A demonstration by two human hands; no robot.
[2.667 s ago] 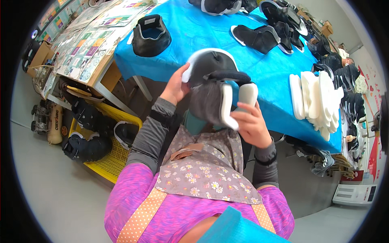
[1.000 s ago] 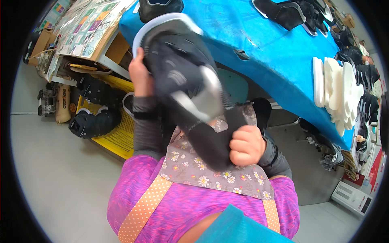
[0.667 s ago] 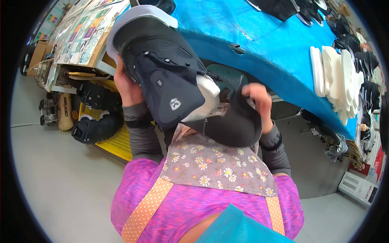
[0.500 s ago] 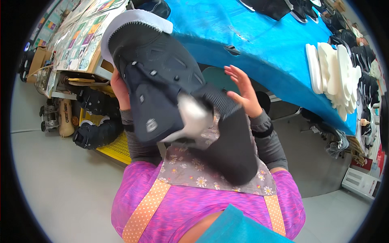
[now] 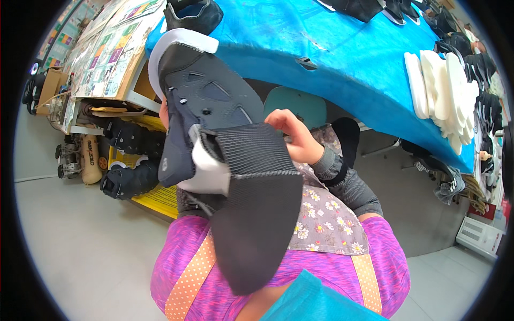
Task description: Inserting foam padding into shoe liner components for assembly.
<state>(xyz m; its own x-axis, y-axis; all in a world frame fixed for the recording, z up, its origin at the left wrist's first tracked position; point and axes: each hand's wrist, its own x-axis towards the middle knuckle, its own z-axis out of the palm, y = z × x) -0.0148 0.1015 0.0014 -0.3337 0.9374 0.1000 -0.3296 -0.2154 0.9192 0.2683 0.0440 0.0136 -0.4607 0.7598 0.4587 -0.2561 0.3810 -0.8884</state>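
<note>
A large black shoe upper with a white padded rim at its far end is held up in front of my chest. A ribbed band and a long smooth black flap hang from its near end, and white lining shows at the fold. My left hand grips the upper's left side, with most of the fingers hidden behind it. At the right edge of the ribbed band, my right hand has its fingers curled in on the material; the fingertips are partly hidden.
A blue-covered table spans the far side, with a stack of white insoles at its right. Another black shoe upper sits on its far left corner. Black footwear lies in a yellow crate. A teal stool stands under the table.
The upper has turned, and its ribbed band and flap have swung left and toward me. My right hand, spread and apart before, has moved left and down and curled onto the band's edge.
</note>
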